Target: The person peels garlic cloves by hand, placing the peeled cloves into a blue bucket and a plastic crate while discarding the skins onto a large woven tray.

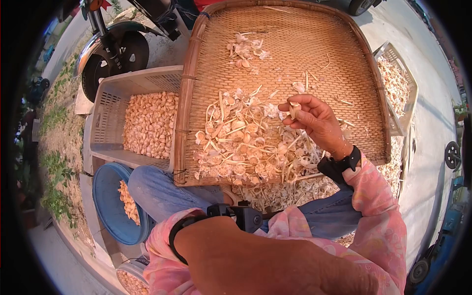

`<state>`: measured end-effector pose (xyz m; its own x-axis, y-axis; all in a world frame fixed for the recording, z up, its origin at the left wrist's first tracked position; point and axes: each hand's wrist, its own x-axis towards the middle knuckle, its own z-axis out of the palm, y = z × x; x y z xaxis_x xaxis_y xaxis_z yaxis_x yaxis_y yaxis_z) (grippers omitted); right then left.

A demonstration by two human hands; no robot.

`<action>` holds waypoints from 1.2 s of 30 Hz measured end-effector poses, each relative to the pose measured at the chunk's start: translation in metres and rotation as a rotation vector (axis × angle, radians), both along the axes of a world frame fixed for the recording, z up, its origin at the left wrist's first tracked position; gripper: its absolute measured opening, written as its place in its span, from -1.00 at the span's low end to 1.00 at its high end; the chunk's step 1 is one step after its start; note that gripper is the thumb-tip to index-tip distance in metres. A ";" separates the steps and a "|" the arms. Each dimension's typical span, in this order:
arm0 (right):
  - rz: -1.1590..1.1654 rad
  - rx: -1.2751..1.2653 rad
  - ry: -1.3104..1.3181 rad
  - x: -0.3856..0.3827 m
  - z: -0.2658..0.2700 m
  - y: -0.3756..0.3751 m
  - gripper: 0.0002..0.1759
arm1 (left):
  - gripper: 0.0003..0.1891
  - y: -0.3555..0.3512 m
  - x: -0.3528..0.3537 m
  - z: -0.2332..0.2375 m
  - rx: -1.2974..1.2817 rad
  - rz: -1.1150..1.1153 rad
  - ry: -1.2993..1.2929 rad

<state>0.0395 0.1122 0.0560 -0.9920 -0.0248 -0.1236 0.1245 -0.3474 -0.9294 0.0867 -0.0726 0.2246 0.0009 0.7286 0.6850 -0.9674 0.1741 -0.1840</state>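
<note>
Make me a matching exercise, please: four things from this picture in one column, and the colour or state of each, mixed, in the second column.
1 woven tray
2 crate
3 tub
4 right hand

a blue, round
b pinching a garlic piece
c pale, rectangular, full of garlic cloves
d brown, strewn with husks

Pairs: 1-d, 2-c, 3-a, 4-b

pink patterned sleeves (378,216), blue jeans (162,191), black wrist straps (339,164), perhaps carrying small cameras.
</note>
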 end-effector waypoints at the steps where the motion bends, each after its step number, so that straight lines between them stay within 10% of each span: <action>1: 0.000 -0.032 0.004 0.002 0.002 -0.002 -0.68 | -0.86 0.002 0.004 0.002 0.021 -0.114 -0.080; 7: 0.022 -0.119 -0.028 0.017 0.011 -0.001 -0.68 | -0.73 0.013 -0.050 0.054 -0.568 -0.506 0.942; 10: 0.040 -0.075 -0.028 0.020 0.009 0.001 -0.69 | -0.76 0.012 -0.030 0.033 -0.376 -0.387 0.681; 14: 0.051 -0.071 0.010 0.022 0.003 0.004 -0.69 | -0.86 0.029 -0.002 -0.009 0.082 -0.161 0.247; 21: -0.076 -0.105 -0.068 0.016 -0.002 0.000 -0.75 | -0.74 -0.008 -0.043 -0.043 -1.093 1.521 1.481; 33: 0.143 0.461 0.110 0.016 0.002 -0.022 -0.79 | -0.77 -0.007 -0.083 -0.139 -1.497 1.346 0.692; 36: 0.072 0.399 0.021 0.015 -0.006 -0.018 -0.78 | -0.75 -0.086 -0.131 -0.127 -1.808 1.792 1.310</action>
